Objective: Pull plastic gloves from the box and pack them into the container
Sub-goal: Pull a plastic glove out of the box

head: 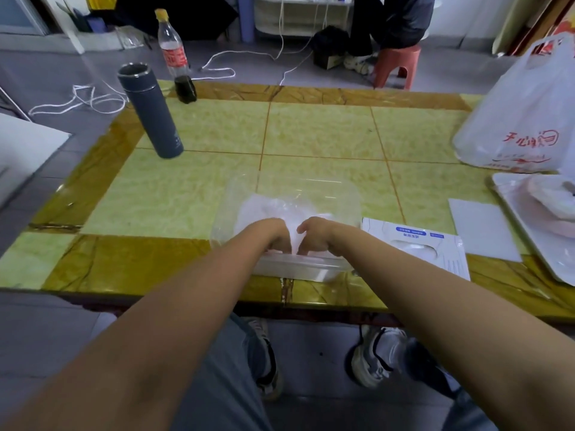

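On the green tiled table a clear plastic container sits near-centre, a flat white glove box just right of it, a grey cylindrical flask far left.

Fingers lost in plastic, and the room trimmed at its edges.

Both the left hand and the right hand dip into the clear container. Their fingers are hidden behind the backs of the hands and the crumpled gloves, so I cannot tell whether they pinch or only press. The gloves blur into one pale mass (no single glove can be made out). The blue print on the flat box is too small to read. At the right, the white bag and the tray run out of view, and what lies on the tray is blurred. The seated person beyond the table is cut off by the top edge.
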Demonstrator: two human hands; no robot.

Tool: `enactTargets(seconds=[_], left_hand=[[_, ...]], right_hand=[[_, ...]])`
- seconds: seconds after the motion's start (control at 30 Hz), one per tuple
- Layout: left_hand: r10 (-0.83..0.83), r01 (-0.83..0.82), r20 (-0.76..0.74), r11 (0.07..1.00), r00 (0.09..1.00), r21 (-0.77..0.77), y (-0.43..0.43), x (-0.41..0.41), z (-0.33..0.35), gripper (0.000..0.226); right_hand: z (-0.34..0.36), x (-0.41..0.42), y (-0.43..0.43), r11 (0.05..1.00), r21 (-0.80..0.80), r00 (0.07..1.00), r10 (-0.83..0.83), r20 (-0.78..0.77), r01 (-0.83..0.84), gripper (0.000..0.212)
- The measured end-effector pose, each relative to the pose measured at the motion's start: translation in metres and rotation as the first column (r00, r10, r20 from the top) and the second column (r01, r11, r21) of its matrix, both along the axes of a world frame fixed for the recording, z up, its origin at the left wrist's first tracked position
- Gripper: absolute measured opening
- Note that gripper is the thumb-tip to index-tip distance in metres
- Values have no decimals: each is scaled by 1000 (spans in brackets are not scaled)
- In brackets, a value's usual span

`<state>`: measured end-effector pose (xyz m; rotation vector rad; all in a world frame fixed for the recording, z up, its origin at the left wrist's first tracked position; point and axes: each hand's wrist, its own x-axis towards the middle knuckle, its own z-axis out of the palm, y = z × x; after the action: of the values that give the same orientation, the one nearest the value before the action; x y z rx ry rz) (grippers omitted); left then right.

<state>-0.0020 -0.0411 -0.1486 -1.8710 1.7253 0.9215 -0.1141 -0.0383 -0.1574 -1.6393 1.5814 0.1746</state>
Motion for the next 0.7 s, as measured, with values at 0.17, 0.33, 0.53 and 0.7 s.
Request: enactTargets(seconds=[0.17, 0.33, 0.53, 0.7], left_hand=[[64, -62, -39, 997, 997, 36, -9, 18, -18, 96], [65, -60, -38, 991, 997, 118, -20, 26, -25, 80], [58, -57, -5, 988, 998, 142, -17, 29, -23, 67], [234, -248, -221, 968, 947, -38, -7, 28, -7, 45]], right_hand=[[-6, 1, -12, 964, 80, 948, -265, 176, 255, 40], [-15, -4, -11, 929, 288, 963, -263, 63, 234, 79], [-21, -3, -15, 954, 240, 982, -188, 17, 179, 96], [-1, -7, -4, 967, 115, 946, -248, 210, 228, 41]])
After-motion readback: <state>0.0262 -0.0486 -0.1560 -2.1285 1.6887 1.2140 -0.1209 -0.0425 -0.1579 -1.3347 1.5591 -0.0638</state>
